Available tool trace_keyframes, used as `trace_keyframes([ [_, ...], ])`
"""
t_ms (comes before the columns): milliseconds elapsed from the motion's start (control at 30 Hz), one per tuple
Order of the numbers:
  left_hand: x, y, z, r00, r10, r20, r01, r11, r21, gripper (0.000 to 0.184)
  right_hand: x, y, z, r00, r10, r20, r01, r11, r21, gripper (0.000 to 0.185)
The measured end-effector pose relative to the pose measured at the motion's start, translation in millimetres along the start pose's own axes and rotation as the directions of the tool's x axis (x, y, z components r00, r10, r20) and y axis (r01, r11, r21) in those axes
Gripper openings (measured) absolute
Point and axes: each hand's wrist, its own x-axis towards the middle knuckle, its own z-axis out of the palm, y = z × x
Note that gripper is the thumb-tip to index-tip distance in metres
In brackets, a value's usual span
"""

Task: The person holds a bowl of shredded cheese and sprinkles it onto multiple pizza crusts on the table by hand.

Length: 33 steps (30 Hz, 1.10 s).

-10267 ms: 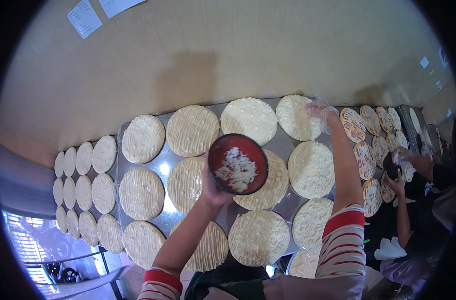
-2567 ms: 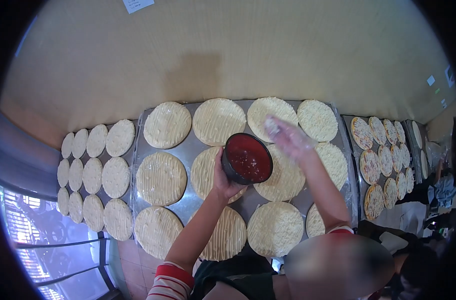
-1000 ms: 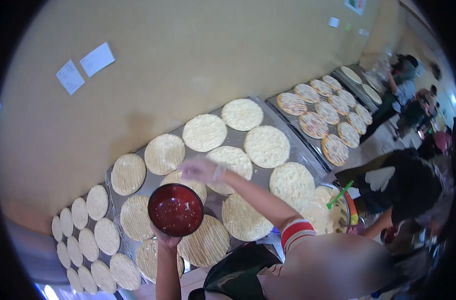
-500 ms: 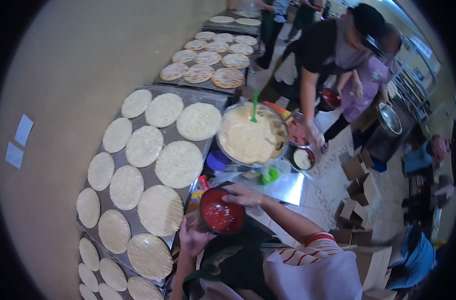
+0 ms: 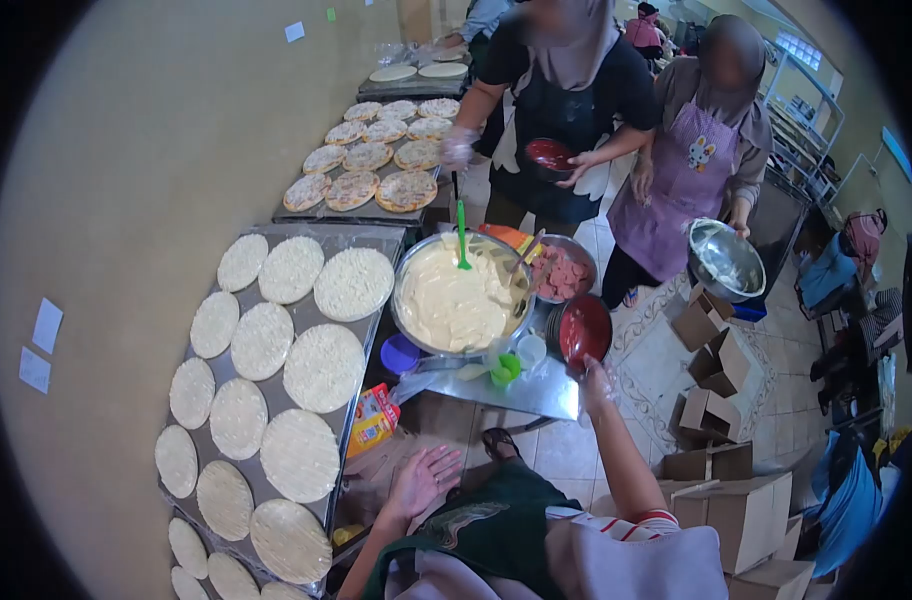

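Red bowl (image 5: 588, 328): round, no long axis; located at metal table (image 5: 561, 397) edge, right of pale cream (image 5: 451, 300) | Right hand (image 5: 598, 385): nearer, bowl gripped just beyond fingers | Left hand (image 5: 426, 482): well apart, empty, fingers spread | Earlier frame: bowl held two-handed.

Room opens between left fingers (image 5: 442, 465) and metal table (image 5: 552, 393); a wide bowl (image 5: 519, 322) stands beyond.

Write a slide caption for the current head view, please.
Right hand holding a red bowl near pale mixture, left hand open.
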Motion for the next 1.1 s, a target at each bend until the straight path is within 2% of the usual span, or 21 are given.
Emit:
trace_keyframes([
  [100,31.6,1.4,12.2,1.0,-0.017,0.006,0.017,0.999,0.037,0.055,58.8,-40.0,49.6,0.97,-0.176,0.17,0.16,0.982,0.104,0.04],
  [167,51.5,6.6,26.3,1.0,-0.01,0.021,0.01,1.0,0.001,0.051,115.0,-67.4,94.5,0.965,-0.172,0.197,0.161,0.984,0.072,0.042],
  [233,67.9,12.9,46.9,0.998,0.008,-0.064,-0.005,0.999,0.036,0.051,122.9,-110.9,166.2,0.988,-0.129,0.083,0.131,0.991,-0.016,0.036],
  [333,87.5,23.5,71.5,0.988,0.05,-0.146,-0.043,0.998,0.046,0.054,205.7,-131.3,244.9,0.97,-0.185,0.157,0.201,0.975,-0.093,0.028],
  [367,89.5,28.6,79.4,0.977,0.055,-0.206,-0.041,0.997,0.071,0.055,209.1,-149.3,279.0,0.972,-0.122,0.201,0.146,0.983,-0.11,0.029],
  [400,89.3,29.0,76.6,0.98,0.106,-0.171,-0.095,0.993,0.071,0.057,207.5,-162.8,307.7,0.987,-0.125,0.1,0.148,0.953,-0.265,0.031],
  [467,88.1,26.2,68.5,0.961,0.171,-0.215,-0.172,0.985,0.014,0.058,266.5,-157.6,352.3,0.942,-0.223,0.252,0.267,0.95,-0.159,0.039],
  [500,87.5,28.0,66.6,0.947,0.207,-0.245,-0.219,0.975,-0.024,0.058,263.3,-167.9,380.8,0.929,-0.301,0.213,0.345,0.914,-0.213,0.036],
  [533,83.4,30.5,69.5,0.928,0.203,-0.311,-0.237,0.969,-0.076,0.057,307.9,-159.0,402.0,0.964,-0.103,0.247,0.127,0.988,-0.084,0.034],
  [667,73.8,15.5,52.7,0.857,0.261,-0.445,-0.354,0.925,-0.139,0.055,416.9,-127.4,448.7,0.951,0.028,0.309,0.089,0.929,-0.359,0.036],
  [767,72.8,15.2,53.2,0.827,0.269,-0.494,-0.411,0.889,-0.203,0.054,511.9,-96.0,460.3,0.857,0.226,0.462,0.079,0.83,-0.552,0.038],
  [800,72.5,18.2,57.1,0.819,0.257,-0.512,-0.409,0.888,-0.209,0.053,516.9,-100.0,455.3,0.597,0.63,0.496,-0.413,0.772,-0.483,0.033],
  [833,70.8,19.4,60.4,0.814,0.237,-0.53,-0.402,0.889,-0.219,0.053,520.7,-100.2,448.9,0.161,0.822,0.546,-0.792,0.438,-0.426,0.028],
  [867,70.9,20.2,61.3,0.811,0.226,-0.539,-0.399,0.888,-0.228,0.053,537.4,-95.5,453.6,-0.176,0.891,0.418,-0.98,-0.121,-0.156,0.032],
  [900,73.7,22.2,60.7,0.815,0.23,-0.533,-0.4,0.887,-0.229,0.054,533.9,-91.5,448.5,-0.176,0.894,0.411,-0.981,-0.125,-0.149,0.032],
  [933,76.5,23.5,59.7,0.819,0.236,-0.524,-0.401,0.887,-0.227,0.055,529.0,-87.5,444.0,-0.313,0.731,0.606,-0.857,-0.492,0.151,0.038],
  [967,78.2,25.5,59.7,0.82,0.233,-0.523,-0.399,0.888,-0.23,0.055,514.6,-86.6,446.2,-0.302,0.515,0.802,-0.517,-0.795,0.316,0.043],
  [1000,80.1,27.3,58.4,0.825,0.241,-0.511,-0.397,0.891,-0.222,0.055,496.4,-84.8,450.9,-0.15,0.306,0.94,-0.06,-0.952,0.301,0.048],
  [1033,81.2,27.9,57.0,0.83,0.244,-0.501,-0.393,0.894,-0.215,0.056,477.5,-82.6,453.6,0.107,0.168,0.98,0.388,-0.915,0.115,0.053],
  [1067,82.5,29.1,54.8,0.832,0.235,-0.502,-0.385,0.897,-0.219,0.056,462.7,-80.9,451.9,0.398,0.143,0.906,0.692,-0.695,-0.194,0.058],
  [1100,85.0,30.6,52.4,0.83,0.261,-0.493,-0.394,0.9,-0.187,0.057,451.8,-81.2,449.1,0.412,0.152,0.898,0.69,-0.696,-0.199,0.058],
])
